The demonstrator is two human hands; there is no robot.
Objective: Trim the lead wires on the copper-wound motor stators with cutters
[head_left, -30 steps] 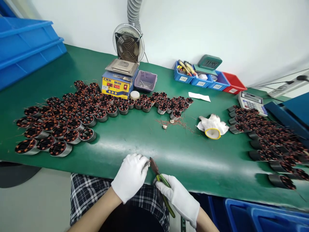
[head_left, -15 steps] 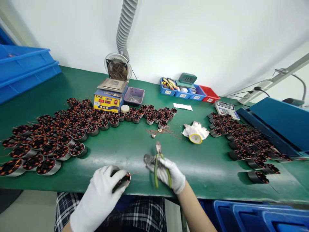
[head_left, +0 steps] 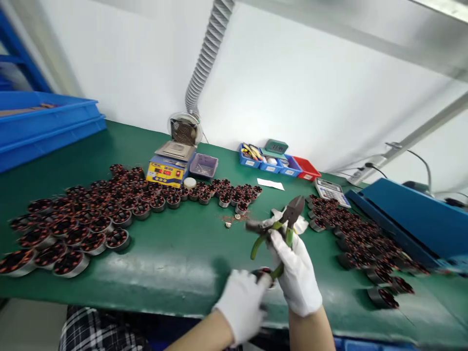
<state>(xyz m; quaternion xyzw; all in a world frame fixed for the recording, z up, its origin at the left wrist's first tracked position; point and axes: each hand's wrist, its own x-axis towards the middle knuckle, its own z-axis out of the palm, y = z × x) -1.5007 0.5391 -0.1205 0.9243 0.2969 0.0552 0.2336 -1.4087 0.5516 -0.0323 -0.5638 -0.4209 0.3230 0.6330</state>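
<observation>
Both my hands wear white gloves. My right hand (head_left: 296,273) is raised above the green bench and closed round the green handles of a pair of cutting pliers (head_left: 283,225), jaws pointing up and right. My left hand (head_left: 243,302) is low by the front edge, blurred, closed on a wound motor stator (head_left: 263,275) whose dark rim shows between the two hands. A large group of copper-wound stators (head_left: 80,219) lies at the left, another group (head_left: 360,239) at the right.
A solder pot (head_left: 168,168) with a small fan and a grey hose stands at the back, beside a purple tray (head_left: 203,165). Small blue and red bins (head_left: 278,163), a calculator (head_left: 328,187), blue crates (head_left: 44,122), a spare glove and wire scraps (head_left: 234,218) also lie about.
My right hand lifted the pliers up and to the right. My left hand moved right with the stator, close under the right hand. The view has tilted upward.
</observation>
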